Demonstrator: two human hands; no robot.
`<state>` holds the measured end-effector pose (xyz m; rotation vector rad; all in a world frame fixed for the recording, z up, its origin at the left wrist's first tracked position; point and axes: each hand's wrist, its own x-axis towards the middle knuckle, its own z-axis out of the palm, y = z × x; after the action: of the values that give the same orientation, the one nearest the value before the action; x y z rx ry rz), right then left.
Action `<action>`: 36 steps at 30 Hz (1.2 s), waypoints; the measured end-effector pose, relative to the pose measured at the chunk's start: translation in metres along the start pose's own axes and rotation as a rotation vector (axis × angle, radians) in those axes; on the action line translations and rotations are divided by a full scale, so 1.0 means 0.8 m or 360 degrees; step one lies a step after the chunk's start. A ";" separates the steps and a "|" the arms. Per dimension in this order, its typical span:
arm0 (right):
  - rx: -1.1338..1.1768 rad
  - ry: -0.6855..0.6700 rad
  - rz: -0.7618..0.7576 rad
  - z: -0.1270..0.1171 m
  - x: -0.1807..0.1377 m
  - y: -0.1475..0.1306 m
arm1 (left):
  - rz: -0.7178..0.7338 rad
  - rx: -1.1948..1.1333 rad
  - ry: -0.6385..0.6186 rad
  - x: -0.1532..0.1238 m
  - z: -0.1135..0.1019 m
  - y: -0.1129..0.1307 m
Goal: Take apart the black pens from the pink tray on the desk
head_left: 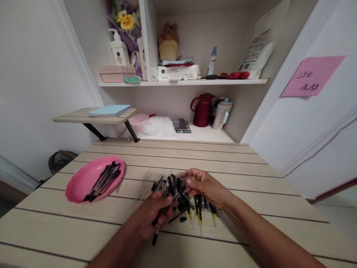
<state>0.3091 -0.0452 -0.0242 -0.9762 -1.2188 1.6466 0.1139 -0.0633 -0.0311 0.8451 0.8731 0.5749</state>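
My left hand (156,214) is closed around black pens. One pen (176,198) slants up to the right out of its grip, and the dark end of another pen (155,237) sticks out below. The fingers of my right hand (202,185) are pinched at the upper end of the slanting pen; the exact part between them is hard to make out. Beneath both hands lies a pile of pen parts (182,204), with black caps, springs and yellow-tipped refills (200,214). Clear tubes (143,185) lie left of the pile.
A pink plate (76,186) holding several black pens (104,180) stands on the left of the wooden table (251,223). A small raised shelf (72,116) bears blue paper (109,110). Farther back are a red jug (202,111), a tumbler (222,114) and a white plastic bag (158,126).
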 end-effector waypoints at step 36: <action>-0.0583 0.0201 0.0169 -0.113 -0.012 -0.003 | -0.0207 0.0169 -0.0065 -0.004 -0.013 0.001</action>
<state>0.3963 -0.0257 -0.0408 -1.3697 -1.4315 1.4421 0.1032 -0.0614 -0.0329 0.8857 0.9202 0.3996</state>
